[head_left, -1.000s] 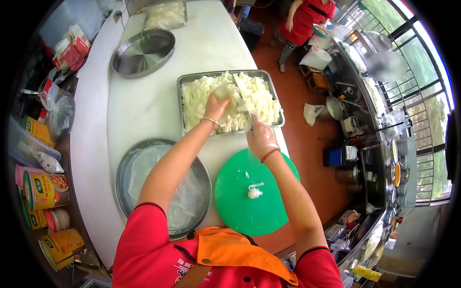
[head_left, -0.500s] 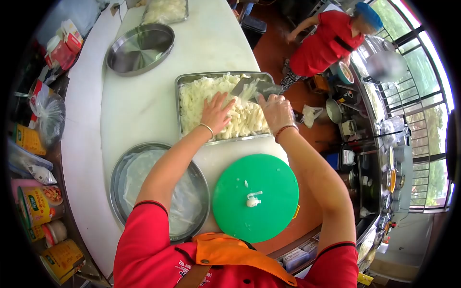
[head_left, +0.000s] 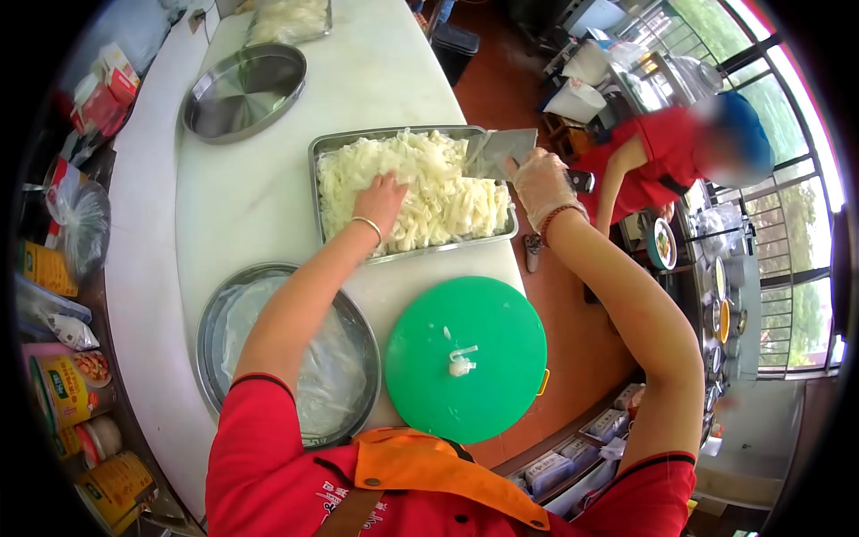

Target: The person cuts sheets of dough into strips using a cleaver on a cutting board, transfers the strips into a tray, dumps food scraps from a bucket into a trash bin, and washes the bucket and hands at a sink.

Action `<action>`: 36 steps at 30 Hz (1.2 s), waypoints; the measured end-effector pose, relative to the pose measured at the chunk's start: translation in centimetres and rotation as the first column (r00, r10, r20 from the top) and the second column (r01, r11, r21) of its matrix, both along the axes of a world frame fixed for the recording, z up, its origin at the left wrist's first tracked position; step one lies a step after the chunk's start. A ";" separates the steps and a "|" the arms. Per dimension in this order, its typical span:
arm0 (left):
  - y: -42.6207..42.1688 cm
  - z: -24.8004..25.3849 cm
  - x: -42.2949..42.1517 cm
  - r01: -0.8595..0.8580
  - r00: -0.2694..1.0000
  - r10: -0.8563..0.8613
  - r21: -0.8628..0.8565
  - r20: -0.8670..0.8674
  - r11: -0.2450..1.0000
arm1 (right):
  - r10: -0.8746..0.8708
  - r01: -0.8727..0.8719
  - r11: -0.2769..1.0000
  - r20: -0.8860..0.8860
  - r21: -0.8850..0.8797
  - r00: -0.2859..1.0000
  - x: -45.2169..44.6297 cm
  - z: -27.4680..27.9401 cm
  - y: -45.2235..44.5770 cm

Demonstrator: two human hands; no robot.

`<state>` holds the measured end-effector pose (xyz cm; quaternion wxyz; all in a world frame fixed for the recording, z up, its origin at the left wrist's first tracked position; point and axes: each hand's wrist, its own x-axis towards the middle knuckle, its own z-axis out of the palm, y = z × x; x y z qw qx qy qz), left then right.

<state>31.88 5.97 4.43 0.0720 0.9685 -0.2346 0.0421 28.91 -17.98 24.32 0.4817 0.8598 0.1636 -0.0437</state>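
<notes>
Wide white noodles (head_left: 429, 201) fill a rectangular metal tray (head_left: 420, 253) on the white counter. My bare left hand (head_left: 379, 201) rests on the noodles in the middle of the tray, fingers bent and apart, their tips partly sunk among the strands. In a clear plastic glove, my right hand (head_left: 548, 188) is closed around a cleaver (head_left: 508, 152) at the tray's far right corner. The broad blade reaches over the tray rim, some noodles against its left edge. Part of its dark handle sticks out beyond my fist.
Near me are a round green board (head_left: 470, 394) with noodle scraps and a round metal pan (head_left: 371, 376) holding translucent sheets. Another round pan (head_left: 242, 94) and a tray of noodles (head_left: 288, 22) stand farther back. A co-worker in red (head_left: 649, 161) bends close beyond my right hand.
My right hand and the cleaver have moved right, toward the tray's corner. My left hand's fingers have bent into the noodles. The co-worker has come closer and bent down.
</notes>
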 end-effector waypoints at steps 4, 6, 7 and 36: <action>-2.1 6.1 0.0 -0.016 0.993 0.034 0.165 -0.110 0.986 | 0.033 -0.038 0.980 0.025 0.194 0.999 -1.6 -0.3 -2.3; -4.5 6.7 -0.9 0.105 0.979 -0.098 -0.027 0.176 0.994 | -0.013 0.004 0.963 0.034 0.269 0.999 -2.3 -0.3 -1.6; -5.7 7.5 -1.5 0.277 0.947 -0.237 -0.176 0.218 0.945 | -0.043 0.022 0.949 0.061 0.313 0.997 -2.2 -0.9 -1.3; -5.4 7.7 -0.1 0.298 0.945 -0.304 0.063 0.120 0.952 | -0.215 0.081 0.895 0.266 0.438 0.940 -10.0 0.3 -5.0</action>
